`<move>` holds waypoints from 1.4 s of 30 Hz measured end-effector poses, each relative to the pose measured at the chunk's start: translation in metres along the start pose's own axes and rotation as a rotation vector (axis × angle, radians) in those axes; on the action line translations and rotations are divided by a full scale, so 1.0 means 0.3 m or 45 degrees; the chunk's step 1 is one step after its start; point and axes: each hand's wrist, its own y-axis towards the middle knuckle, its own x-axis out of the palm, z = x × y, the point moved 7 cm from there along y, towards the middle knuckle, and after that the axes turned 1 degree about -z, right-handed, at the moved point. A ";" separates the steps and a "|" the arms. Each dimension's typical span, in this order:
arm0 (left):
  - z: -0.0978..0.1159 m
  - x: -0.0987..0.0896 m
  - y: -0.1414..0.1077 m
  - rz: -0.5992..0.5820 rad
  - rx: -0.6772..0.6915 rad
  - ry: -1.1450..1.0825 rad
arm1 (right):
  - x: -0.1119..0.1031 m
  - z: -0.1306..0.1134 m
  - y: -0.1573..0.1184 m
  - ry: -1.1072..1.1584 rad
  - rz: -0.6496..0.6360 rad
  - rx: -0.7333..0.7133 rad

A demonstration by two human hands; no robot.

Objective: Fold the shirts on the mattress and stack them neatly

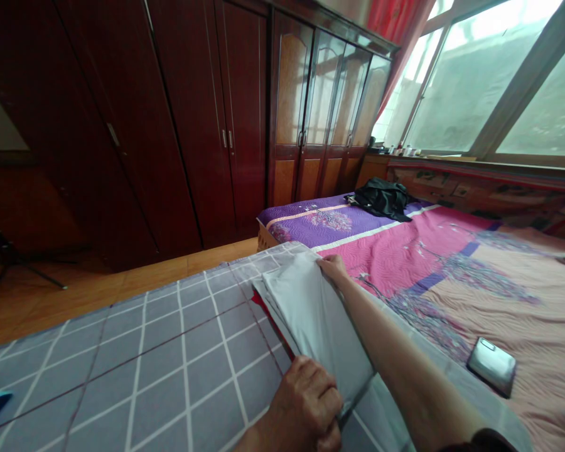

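A light grey folded cloth (320,307) lies on a grey checked sheet (164,351), with a strip of red showing under its left edge. My left hand (308,398) is closed in a fist around the cloth's near edge. At the far right corner of the cloth is my right hand (333,267), its fingers pinching the fabric. The right forearm stretches along the right side of the cloth. Whether it is a garment or plain fabric, I cannot tell.
A phone (492,366) lies face down on the patterned bedspread (405,251) to the right. Dark clothing (381,198) is heaped at the bed's far end. Dark red wardrobes (193,125) stand behind; a tripod (7,263) is at far left.
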 end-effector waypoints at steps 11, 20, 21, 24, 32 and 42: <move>0.001 0.000 0.007 0.001 0.018 0.057 | 0.066 -0.259 -0.201 -0.432 0.094 -0.570; -0.003 0.014 -0.008 -0.051 -0.001 0.026 | 0.224 -0.436 -0.399 -0.459 -0.107 -0.885; -0.002 0.015 -0.009 -0.072 -0.005 0.019 | 0.236 -0.444 -0.402 -0.459 -0.100 -0.875; 0.001 0.012 -0.010 -0.095 -0.005 0.001 | 0.270 -0.465 -0.405 -0.456 -0.065 -0.837; 0.003 0.009 -0.009 -0.140 0.016 0.016 | 0.236 -0.461 -0.428 -0.477 -0.107 -0.900; 0.007 -0.012 0.001 -0.028 0.024 -0.034 | 0.151 -0.355 -0.382 -0.633 -0.147 -0.773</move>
